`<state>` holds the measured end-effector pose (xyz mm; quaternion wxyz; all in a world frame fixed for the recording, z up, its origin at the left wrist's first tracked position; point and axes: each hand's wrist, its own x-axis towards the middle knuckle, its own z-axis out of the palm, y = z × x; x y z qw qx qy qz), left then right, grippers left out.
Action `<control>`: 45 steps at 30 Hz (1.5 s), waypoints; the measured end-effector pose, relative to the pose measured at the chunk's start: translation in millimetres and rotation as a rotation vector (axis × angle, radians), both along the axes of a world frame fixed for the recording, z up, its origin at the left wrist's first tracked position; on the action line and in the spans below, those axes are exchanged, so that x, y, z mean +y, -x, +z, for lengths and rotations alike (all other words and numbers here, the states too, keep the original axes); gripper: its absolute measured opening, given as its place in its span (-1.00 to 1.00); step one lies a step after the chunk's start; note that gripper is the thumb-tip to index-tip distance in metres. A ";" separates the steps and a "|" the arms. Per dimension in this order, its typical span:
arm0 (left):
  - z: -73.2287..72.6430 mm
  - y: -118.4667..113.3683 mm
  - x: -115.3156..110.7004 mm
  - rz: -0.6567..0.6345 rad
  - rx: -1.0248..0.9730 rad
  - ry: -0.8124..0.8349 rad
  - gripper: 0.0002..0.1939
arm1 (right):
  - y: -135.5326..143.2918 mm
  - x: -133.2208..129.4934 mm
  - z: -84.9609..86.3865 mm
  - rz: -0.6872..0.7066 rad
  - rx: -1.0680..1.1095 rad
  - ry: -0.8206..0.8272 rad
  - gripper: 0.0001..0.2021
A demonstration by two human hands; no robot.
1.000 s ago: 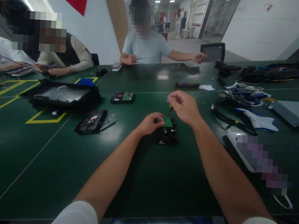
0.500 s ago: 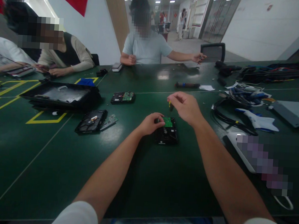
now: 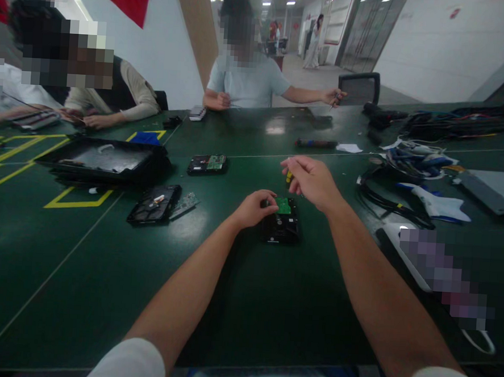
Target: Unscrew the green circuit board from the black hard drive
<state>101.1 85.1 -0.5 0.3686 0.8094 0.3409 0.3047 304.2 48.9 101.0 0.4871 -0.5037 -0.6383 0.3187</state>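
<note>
A black hard drive (image 3: 280, 230) with a green circuit board (image 3: 283, 205) lies on the table in front of me. My left hand (image 3: 256, 208) is closed at the drive's left side, its fingertips on the board's edge and holding the drive. Above the drive's far end, my right hand (image 3: 310, 179) grips a small screwdriver (image 3: 288, 178) by its yellow-and-black handle, upright. The screwdriver's tip is too small to make out, so I cannot tell whether it touches a screw.
Left of the drive lie an opened drive case (image 3: 153, 204), a loose circuit board (image 3: 185, 206) and another hard drive (image 3: 207, 163). Black trays (image 3: 104, 159) are stacked farther left. Cables (image 3: 420, 159), a metal box (image 3: 493, 192) and a power bank-like white device (image 3: 413, 266) lie right. Co-workers sit opposite.
The fingers of my right hand have shifted on the screwdriver, now spread more around its handle. My left hand and the hard drive stay in place.
</note>
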 end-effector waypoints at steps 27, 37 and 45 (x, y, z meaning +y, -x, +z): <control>-1.2 0.8 0.4 0.018 0.023 0.002 -0.92 | -1.4 1.7 0.1 -0.035 0.081 -0.012 -0.71; -0.9 0.3 0.1 0.007 0.010 0.005 -0.93 | -2.6 1.0 1.7 -0.116 0.022 0.009 -0.79; -1.7 0.4 0.8 0.008 0.015 -0.001 -0.92 | 1.3 -1.7 1.4 0.023 0.095 0.018 -0.62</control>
